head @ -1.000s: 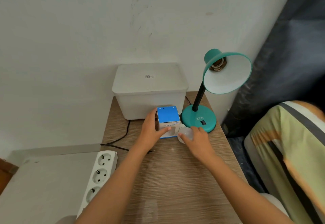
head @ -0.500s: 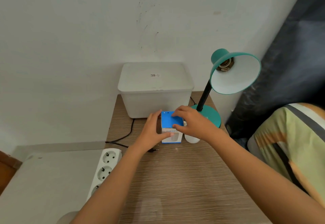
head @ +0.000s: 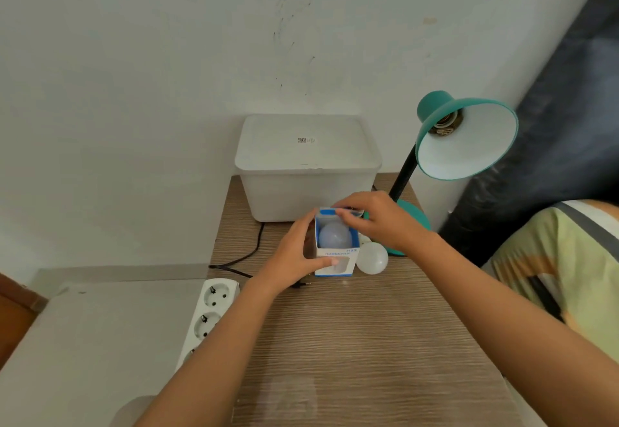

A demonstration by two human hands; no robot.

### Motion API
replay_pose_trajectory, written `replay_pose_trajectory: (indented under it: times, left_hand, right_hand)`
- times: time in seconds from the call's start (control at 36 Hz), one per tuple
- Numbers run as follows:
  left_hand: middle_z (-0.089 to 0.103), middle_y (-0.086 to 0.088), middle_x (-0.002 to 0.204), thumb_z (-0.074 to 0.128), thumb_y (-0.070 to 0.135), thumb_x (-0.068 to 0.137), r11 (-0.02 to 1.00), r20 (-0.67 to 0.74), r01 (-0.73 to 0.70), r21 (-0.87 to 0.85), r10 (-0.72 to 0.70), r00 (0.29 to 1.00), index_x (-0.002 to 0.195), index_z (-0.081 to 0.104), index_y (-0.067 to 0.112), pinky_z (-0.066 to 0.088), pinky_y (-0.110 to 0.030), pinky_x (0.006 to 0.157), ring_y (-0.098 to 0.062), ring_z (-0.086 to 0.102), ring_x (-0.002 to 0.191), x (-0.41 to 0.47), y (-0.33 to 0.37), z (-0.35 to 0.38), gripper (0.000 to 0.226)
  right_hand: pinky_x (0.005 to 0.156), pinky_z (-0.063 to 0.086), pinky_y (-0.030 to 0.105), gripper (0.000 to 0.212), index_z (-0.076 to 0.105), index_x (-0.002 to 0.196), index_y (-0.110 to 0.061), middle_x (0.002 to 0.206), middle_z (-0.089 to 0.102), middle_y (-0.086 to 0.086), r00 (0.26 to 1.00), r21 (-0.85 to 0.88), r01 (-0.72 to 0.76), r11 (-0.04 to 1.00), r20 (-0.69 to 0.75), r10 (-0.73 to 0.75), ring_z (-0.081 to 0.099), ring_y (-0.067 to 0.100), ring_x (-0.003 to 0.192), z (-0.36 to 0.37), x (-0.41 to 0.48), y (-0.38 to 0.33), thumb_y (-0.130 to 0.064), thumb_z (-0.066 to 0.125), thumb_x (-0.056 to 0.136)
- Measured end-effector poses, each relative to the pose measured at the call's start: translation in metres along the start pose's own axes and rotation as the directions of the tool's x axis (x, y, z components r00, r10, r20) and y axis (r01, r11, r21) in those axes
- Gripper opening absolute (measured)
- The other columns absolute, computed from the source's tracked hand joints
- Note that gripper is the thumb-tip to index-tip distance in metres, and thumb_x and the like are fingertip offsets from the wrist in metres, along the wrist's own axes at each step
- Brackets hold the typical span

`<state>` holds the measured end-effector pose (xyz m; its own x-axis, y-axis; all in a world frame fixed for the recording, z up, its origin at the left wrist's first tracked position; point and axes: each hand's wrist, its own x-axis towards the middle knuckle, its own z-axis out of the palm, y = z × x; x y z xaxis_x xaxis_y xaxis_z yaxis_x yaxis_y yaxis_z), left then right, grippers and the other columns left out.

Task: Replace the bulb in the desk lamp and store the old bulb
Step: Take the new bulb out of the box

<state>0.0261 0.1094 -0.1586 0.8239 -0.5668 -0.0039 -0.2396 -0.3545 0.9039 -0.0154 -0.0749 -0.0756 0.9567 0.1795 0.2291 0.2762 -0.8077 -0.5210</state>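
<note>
Home room — desk lamp (head: pixel 465 138), power strip (head: pixel 211 312).

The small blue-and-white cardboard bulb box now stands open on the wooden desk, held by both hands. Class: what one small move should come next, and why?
Probably the right hand should let go of the flap and lift the frosted white bulb out of the small blue-and-white cardboard bulb box, while the left hand steadies it. The teal desk lamp's socket is empty, and another white bulb lies loose beside the box.
</note>
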Motion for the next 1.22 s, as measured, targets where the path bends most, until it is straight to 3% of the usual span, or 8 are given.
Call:
replay_pose_trajectory:
  times: [0.17,0.22,0.33,0.42,0.58,0.86,1.08,1.22]
  left_hand:
    - [0.044,0.015,0.138,0.084,0.041,0.062,0.998,0.026,-0.036,-0.042,0.037,0.999,0.142,0.025,0.041,0.045,-0.04,0.102,-0.002,0.045,0.125,-0.007,0.004,-0.003,0.099]
    - [0.043,0.014,0.139,0.084,0.04,0.063,0.998,0.02,-0.027,-0.062,0.028,0.999,0.143,0.021,0.042,0.046,-0.041,0.102,-0.004,0.045,0.126,-0.011,0.002,-0.005,0.102]
    - [0.04,0.015,0.136,0.084,0.031,0.066,0.998,-0.014,-0.009,-0.068,0.008,1.0,0.134,0.015,0.059,0.046,-0.037,0.102,-0.002,0.044,0.126,-0.018,0.0,-0.008,0.101]
    - [0.035,0.01,0.142,0.083,0.036,0.065,0.998,-0.013,0.012,-0.06,-0.013,1.0,0.138,0.01,0.057,0.045,-0.04,0.103,-0.008,0.04,0.13,-0.019,-0.002,-0.009,0.105]
    - [0.035,0.01,0.143,0.083,0.049,0.06,0.998,0.008,0.037,-0.059,-0.037,0.999,0.144,0.008,0.051,0.045,-0.044,0.102,-0.012,0.041,0.132,-0.015,-0.006,-0.005,0.112]
    - [0.033,0.009,0.142,0.081,0.044,0.065,0.999,0.006,0.028,-0.04,-0.028,1.0,0.144,0.004,0.051,0.043,-0.043,0.104,-0.009,0.038,0.132,-0.015,-0.007,-0.004,0.11]
    - [0.03,0.01,0.146,0.08,0.053,0.062,0.999,0.032,0.027,-0.024,-0.027,0.999,0.145,0.003,0.047,0.041,-0.043,0.106,-0.01,0.038,0.133,-0.011,-0.009,-0.005,0.114]
    - [0.026,0.005,0.149,0.079,0.035,0.072,1.0,0.042,0.026,0.003,-0.026,0.999,0.149,-0.004,0.035,0.039,-0.032,0.107,-0.006,0.036,0.13,-0.01,-0.005,-0.005,0.113]
  right_hand:
    - [0.057,0.041,0.014,0.016,0.069,0.09,-0.016,0.074,0.062,0.001,0.926,0.349,-0.238,0.906,-0.201,0.321,0.05,0.008,0.064,0.009,0.016,-0.001,-0.03,0.061,0.086]
    - [0.061,0.045,0.013,0.018,0.068,0.088,-0.01,0.077,0.063,0.004,0.887,0.428,-0.282,0.859,-0.224,0.403,0.054,0.01,0.068,0.016,0.021,-0.002,-0.027,0.064,0.085]
    - [0.082,0.056,0.039,0.023,0.068,0.095,-0.006,0.09,0.07,0.011,0.832,0.499,-0.356,0.79,-0.214,0.511,0.065,0.022,0.085,0.029,0.021,0.002,-0.027,0.063,0.085]
    - [0.082,0.057,0.037,0.022,0.069,0.095,-0.007,0.089,0.07,0.009,0.83,0.475,-0.377,0.795,-0.208,0.518,0.066,0.021,0.084,0.031,0.014,0.0,-0.026,0.063,0.086]
    - [0.061,0.045,0.001,0.014,0.068,0.093,-0.009,0.084,0.067,0.0,0.813,0.372,-0.313,0.874,-0.371,0.449,0.058,0.004,0.074,0.025,-0.004,-0.012,-0.02,0.062,0.086]
    - [0.063,0.044,0.001,0.012,0.064,0.083,-0.006,0.074,0.062,-0.002,0.793,0.331,-0.249,0.91,-0.47,0.388,0.056,-0.002,0.068,0.032,-0.018,-0.026,-0.018,0.067,0.082]
    - [0.083,0.053,0.031,0.026,0.065,0.099,-0.006,0.097,0.067,0.01,0.948,0.077,-0.317,0.945,0.041,0.315,0.062,0.02,0.09,0.033,-0.001,-0.031,-0.022,0.069,0.078]
    - [0.052,0.038,0.023,0.021,0.063,0.086,-0.006,0.076,0.055,0.004,0.858,-0.193,-0.346,0.918,0.331,0.393,0.049,0.015,0.065,0.026,0.016,-0.047,-0.025,0.064,0.077]
